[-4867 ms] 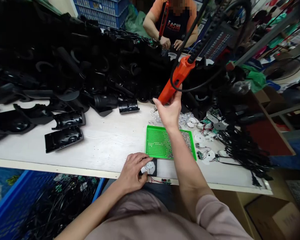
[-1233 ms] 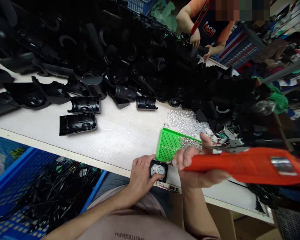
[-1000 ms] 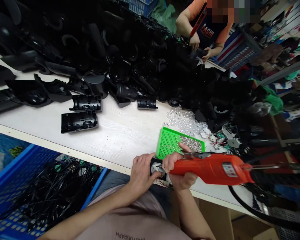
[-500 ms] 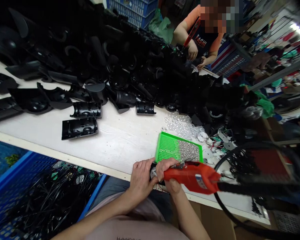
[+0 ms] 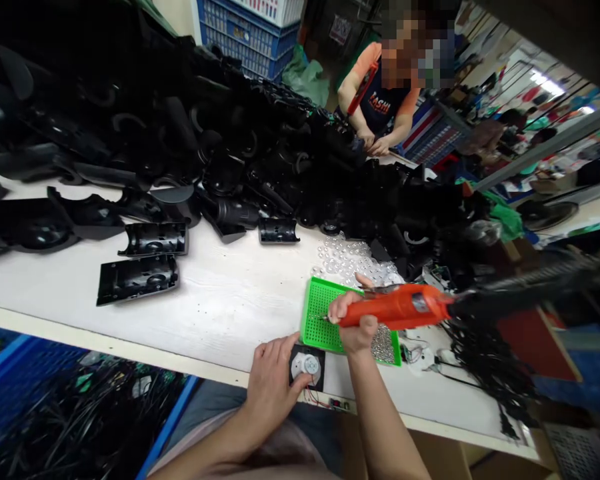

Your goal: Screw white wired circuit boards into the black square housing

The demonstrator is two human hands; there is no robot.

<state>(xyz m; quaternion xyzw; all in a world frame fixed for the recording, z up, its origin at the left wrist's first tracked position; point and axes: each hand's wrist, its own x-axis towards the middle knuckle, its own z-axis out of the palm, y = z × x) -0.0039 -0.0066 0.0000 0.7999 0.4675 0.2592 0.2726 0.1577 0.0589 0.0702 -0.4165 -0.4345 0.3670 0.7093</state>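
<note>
My left hand (image 5: 271,378) rests at the table's near edge, its thumb and fingers pinching a small black square part with a white round disc (image 5: 307,366). My right hand (image 5: 354,325) is wrapped round an orange electric screwdriver (image 5: 399,307) held sideways, its bit pointing left over a green perforated tray (image 5: 320,313) with a heap of small silver screws. The driver's black cable (image 5: 530,287) runs off to the right.
A big pile of black plastic housings (image 5: 205,133) fills the far half of the white table (image 5: 220,300). Clear lenses (image 5: 347,257) and wired boards (image 5: 425,353) lie beside the tray. A blue crate (image 5: 55,413) sits below left. Another person (image 5: 380,100) works across the table.
My right hand has lifted the screwdriver off the black part and moved it up over the green tray. My left hand stays on the part.
</note>
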